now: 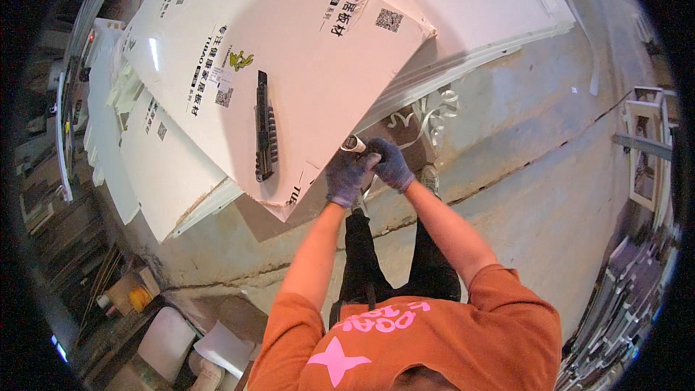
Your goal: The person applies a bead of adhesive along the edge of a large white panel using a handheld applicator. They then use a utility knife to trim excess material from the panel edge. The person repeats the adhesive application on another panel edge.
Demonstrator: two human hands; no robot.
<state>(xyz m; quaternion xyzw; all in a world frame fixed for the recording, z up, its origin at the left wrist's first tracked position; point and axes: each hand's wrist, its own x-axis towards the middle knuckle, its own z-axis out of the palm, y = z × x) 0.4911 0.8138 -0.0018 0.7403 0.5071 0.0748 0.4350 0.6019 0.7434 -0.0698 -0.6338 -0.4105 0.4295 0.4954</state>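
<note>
My left hand (344,179) and my right hand (392,164), both in grey-blue gloves, are close together in front of my body, at the near edge of a stack of white boards. Their fingers are curled closed. A small white cylindrical thing with a dark end (353,144) sticks out above the left hand. Its lower part is hidden by the gloves, so its kind is unclear, and I cannot make out what the right fingers hold, if anything. On the top board (311,80) lies a long black tool with a ribbed side (265,130), left of my hands.
More white boards (470,0) lie at the far right, and others (163,166) fan out at the left. Loose curled white strips (434,116) lie on the concrete floor (507,210). A pale frame (646,148) and stacked metal profiles (622,311) are along the right.
</note>
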